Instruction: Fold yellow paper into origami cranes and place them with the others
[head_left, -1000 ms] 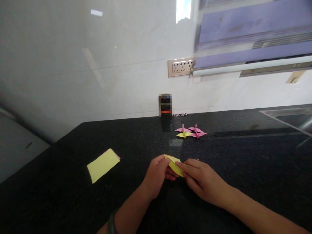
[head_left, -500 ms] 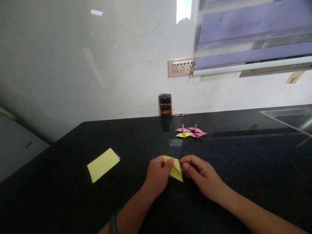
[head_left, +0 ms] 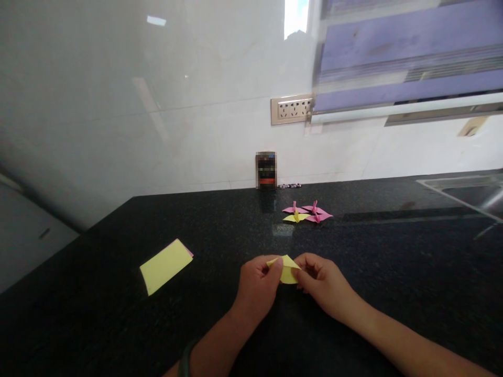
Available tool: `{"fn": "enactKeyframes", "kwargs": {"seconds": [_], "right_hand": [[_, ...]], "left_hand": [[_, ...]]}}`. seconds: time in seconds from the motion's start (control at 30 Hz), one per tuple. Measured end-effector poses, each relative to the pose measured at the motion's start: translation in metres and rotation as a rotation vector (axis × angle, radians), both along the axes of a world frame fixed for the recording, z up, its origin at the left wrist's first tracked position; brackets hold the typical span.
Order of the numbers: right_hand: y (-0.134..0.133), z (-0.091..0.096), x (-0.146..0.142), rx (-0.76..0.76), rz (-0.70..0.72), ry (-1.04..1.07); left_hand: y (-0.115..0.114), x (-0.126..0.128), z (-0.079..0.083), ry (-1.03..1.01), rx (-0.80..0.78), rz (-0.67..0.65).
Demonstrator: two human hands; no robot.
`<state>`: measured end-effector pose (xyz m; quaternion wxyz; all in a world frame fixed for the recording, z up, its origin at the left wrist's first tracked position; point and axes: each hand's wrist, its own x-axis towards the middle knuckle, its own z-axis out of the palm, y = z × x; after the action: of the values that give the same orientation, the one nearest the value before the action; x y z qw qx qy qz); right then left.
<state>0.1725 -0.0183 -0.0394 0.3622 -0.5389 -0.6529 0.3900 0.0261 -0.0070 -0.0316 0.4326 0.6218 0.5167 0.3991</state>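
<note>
Between both hands, just above the black counter, is a partly folded piece of yellow origami paper (head_left: 290, 273). My left hand (head_left: 259, 283) pinches its left side, thumb on top and fingers curled behind. On the right edge, the thumb and forefinger of my right hand (head_left: 324, 280) grip a corner of the same paper; the other fingertips are partly hidden. Beyond the hands stand folded paper cranes: a yellow crane (head_left: 296, 216) in front and several pink cranes (head_left: 319, 215) close beside it. Off to the left lies a stack of yellow paper (head_left: 167, 267) with a pink edge showing under it.
A small dark upright object (head_left: 266, 170), blurred out, leans at the wall with a patterned strip (head_left: 290, 186) beside it. The sink's edge (head_left: 451, 199) is at the far right. A socket panel (head_left: 291, 109) is on the wall.
My right hand has taken hold of the paper's right side. The paper has turned, its lower point no longer hanging down toward me. The cranes and the paper stack have stayed put.
</note>
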Motion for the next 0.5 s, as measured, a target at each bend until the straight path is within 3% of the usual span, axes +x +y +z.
{"fn": "enactKeyframes", "kwargs": {"seconds": [0.13, 0.3, 0.4, 0.5], "right_hand": [[-0.002, 0.006, 0.003, 0.184, -0.013, -0.098], [-0.004, 0.014, 0.007, 0.332, 0.026, -0.175], [-0.004, 0.015, 0.009, 0.377, 0.088, -0.185], [-0.002, 0.011, 0.01, 0.337, 0.054, -0.142]], "left_hand": [[0.001, 0.001, -0.004, -0.039, -0.068, -0.006], [-0.002, 0.007, -0.002, -0.198, -0.282, -0.057], [-0.003, 0.011, 0.001, -0.272, -0.351, -0.104], [-0.004, 0.013, 0.001, -0.284, -0.351, -0.119]]}}
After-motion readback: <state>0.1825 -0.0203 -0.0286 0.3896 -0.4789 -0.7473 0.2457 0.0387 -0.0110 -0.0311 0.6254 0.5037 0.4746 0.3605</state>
